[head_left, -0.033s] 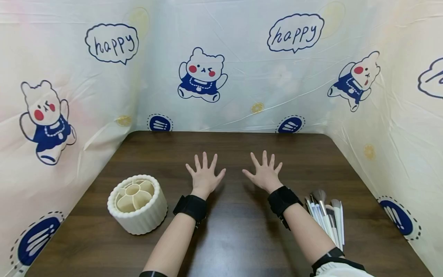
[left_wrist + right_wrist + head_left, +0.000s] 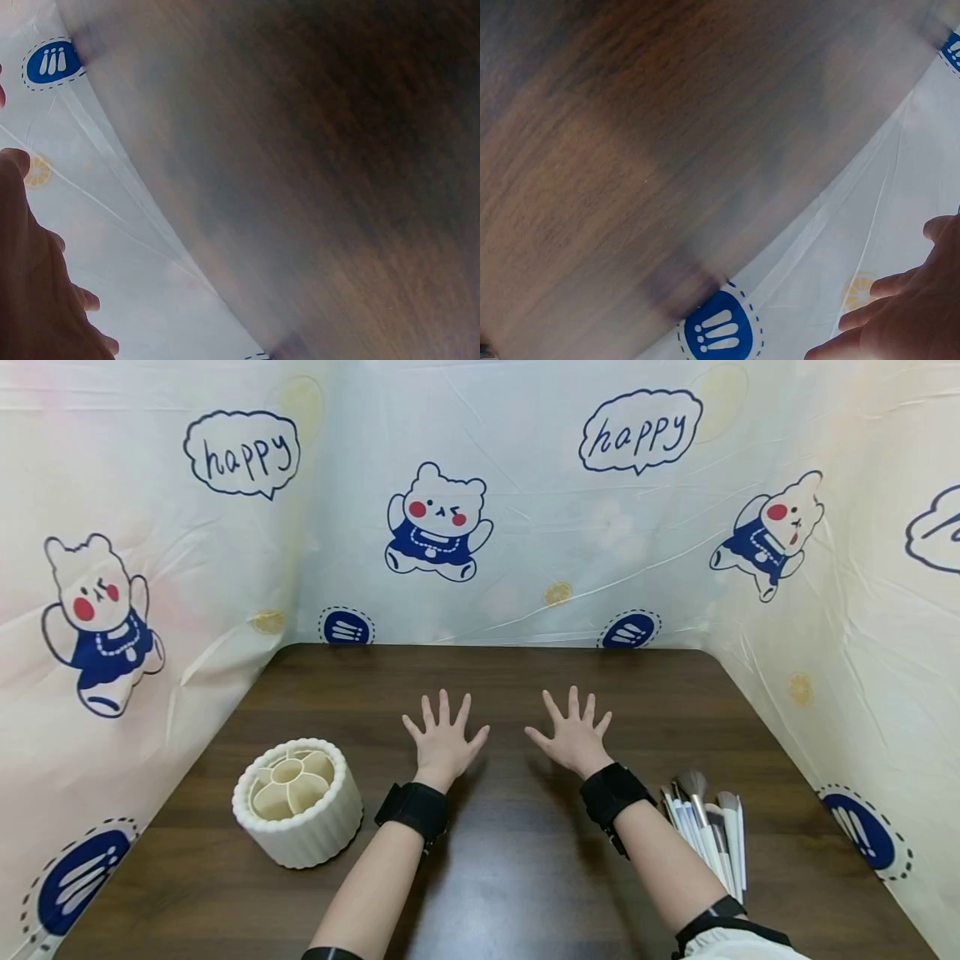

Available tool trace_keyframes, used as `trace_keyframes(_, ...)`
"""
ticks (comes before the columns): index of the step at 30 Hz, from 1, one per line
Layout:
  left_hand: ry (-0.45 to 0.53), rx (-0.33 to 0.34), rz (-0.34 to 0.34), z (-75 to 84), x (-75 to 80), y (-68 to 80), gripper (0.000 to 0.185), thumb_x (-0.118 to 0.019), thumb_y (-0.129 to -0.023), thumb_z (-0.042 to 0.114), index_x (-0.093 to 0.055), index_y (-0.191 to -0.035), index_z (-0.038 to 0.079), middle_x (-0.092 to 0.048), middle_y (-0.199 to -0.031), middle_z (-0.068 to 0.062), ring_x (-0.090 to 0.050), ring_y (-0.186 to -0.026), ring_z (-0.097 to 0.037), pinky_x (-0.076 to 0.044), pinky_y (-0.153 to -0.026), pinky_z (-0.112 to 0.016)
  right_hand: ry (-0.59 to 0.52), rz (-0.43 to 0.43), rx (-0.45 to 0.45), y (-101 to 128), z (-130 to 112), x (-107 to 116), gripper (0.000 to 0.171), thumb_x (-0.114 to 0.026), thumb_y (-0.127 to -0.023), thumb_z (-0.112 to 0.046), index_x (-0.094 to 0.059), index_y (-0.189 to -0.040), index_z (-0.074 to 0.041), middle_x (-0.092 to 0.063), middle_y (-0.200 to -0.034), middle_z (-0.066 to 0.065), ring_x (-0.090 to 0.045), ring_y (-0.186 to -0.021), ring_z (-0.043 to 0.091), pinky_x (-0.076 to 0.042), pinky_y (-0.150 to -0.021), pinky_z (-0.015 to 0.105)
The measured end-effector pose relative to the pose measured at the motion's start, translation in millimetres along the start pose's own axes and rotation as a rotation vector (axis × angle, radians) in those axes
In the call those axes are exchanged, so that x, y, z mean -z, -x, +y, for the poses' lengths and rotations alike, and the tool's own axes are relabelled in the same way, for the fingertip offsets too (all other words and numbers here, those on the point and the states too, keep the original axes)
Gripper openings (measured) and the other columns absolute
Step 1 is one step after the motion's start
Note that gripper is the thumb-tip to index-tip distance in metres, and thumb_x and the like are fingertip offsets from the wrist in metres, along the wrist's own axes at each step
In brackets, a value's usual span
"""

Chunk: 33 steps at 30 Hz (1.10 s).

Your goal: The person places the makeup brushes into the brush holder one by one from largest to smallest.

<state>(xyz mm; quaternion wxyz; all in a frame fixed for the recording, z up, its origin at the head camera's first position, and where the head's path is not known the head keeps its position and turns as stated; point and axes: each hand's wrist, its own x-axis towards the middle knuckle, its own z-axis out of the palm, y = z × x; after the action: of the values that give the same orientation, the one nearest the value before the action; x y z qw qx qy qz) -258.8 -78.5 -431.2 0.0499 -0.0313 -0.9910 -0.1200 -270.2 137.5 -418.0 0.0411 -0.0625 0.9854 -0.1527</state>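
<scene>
In the head view my left hand (image 2: 442, 747) is held out over the table with its fingers spread, and nothing is in it. My right hand (image 2: 576, 739) mirrors it a short way to the right, fingers also spread and holding nothing. Left of the left forearm stands a cream round brush holder (image 2: 307, 818) with a ribbed wall and a flower-shaped divider inside. Several makeup brushes (image 2: 708, 839) with pale handles lie bunched at the right, their lower ends partly hidden by the right forearm. Both wrist views show the hands only at the frame edge.
The dark wooden table (image 2: 510, 877) is bordered at the back and sides by a pale printed curtain (image 2: 525, 510). Black straps (image 2: 414, 814) wrap the wrists.
</scene>
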Motion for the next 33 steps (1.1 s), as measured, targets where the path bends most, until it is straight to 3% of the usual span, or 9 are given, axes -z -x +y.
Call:
trace_keyframes(13, -0.02, -0.007, -0.001, -6.1, 2.3, -3.0, 0.07, -0.041, -0.094, 0.06, -0.018, -0.154, 0.03, -0.013, -0.161, -0.014, -0.006, -0.148, -0.043, -0.005, -0.112, -0.071, -0.022, 0.026, -0.003, 0, -1, 2, 0.079, -0.043, -0.093, -0.062, -0.013, -0.155, -0.023, -0.003, -0.159, 0.025, 0.001, -0.144, 0.052, -0.002, -0.108, 0.075)
trace_keyframes(17, -0.019, -0.029, 0.023, -5.4, 7.0, -3.4, 0.07, -0.038, -0.095, 0.06, -0.018, -0.154, 0.029, -0.019, -0.16, -0.015, -0.012, -0.147, -0.043, -0.008, -0.112, -0.07, -0.047, 0.065, 0.005, 2, 3, 6, 0.078, -0.044, -0.093, -0.06, -0.018, -0.154, -0.019, -0.015, -0.157, 0.027, -0.011, -0.143, 0.052, -0.011, -0.11, 0.072)
trace_keyframes(20, -0.013, -0.046, 0.042, -2.3, 14.6, -2.3, 0.07, -0.036, -0.095, 0.061, -0.017, -0.154, 0.028, -0.022, -0.159, -0.015, -0.014, -0.146, -0.043, -0.01, -0.113, -0.069, -0.051, 0.096, 0.018, 4, 8, 11, 0.075, -0.044, -0.095, -0.056, -0.023, -0.152, -0.013, -0.026, -0.152, 0.029, -0.023, -0.139, 0.051, -0.024, -0.109, 0.067)
trace_keyframes(24, 0.022, -0.064, 0.078, 5.6, 35.2, 4.2, 0.07, -0.035, -0.096, 0.06, -0.018, -0.154, 0.026, -0.024, -0.158, -0.016, -0.015, -0.147, -0.041, -0.012, -0.113, -0.067, -0.058, 0.135, 0.011, 12, 20, 22, 0.068, -0.047, -0.097, -0.046, -0.031, -0.148, -0.003, -0.037, -0.145, 0.031, -0.037, -0.131, 0.05, -0.039, -0.102, 0.061)
trace_keyframes(27, 0.067, -0.078, 0.132, 12.4, 58.1, 14.8, 0.068, -0.036, -0.097, 0.058, -0.021, -0.153, 0.023, -0.027, -0.157, -0.016, -0.018, -0.146, -0.04, -0.014, -0.114, -0.066, -0.063, 0.162, -0.01, 23, 34, 33, 0.061, -0.048, -0.097, -0.036, -0.036, -0.144, 0.003, -0.04, -0.141, 0.033, -0.042, -0.126, 0.051, -0.042, -0.098, 0.06)
trace_keyframes(33, 0.124, -0.129, 0.34, 17.2, 109.5, 46.5, 0.062, -0.045, -0.097, 0.046, -0.032, -0.15, 0.016, -0.038, -0.15, -0.018, -0.03, -0.141, -0.04, -0.022, -0.114, -0.062, -0.046, 0.213, -0.042, 49, 72, 54, 0.051, -0.049, -0.096, -0.021, -0.044, -0.133, 0.012, -0.047, -0.128, 0.039, -0.052, -0.111, 0.051, -0.045, -0.091, 0.058)
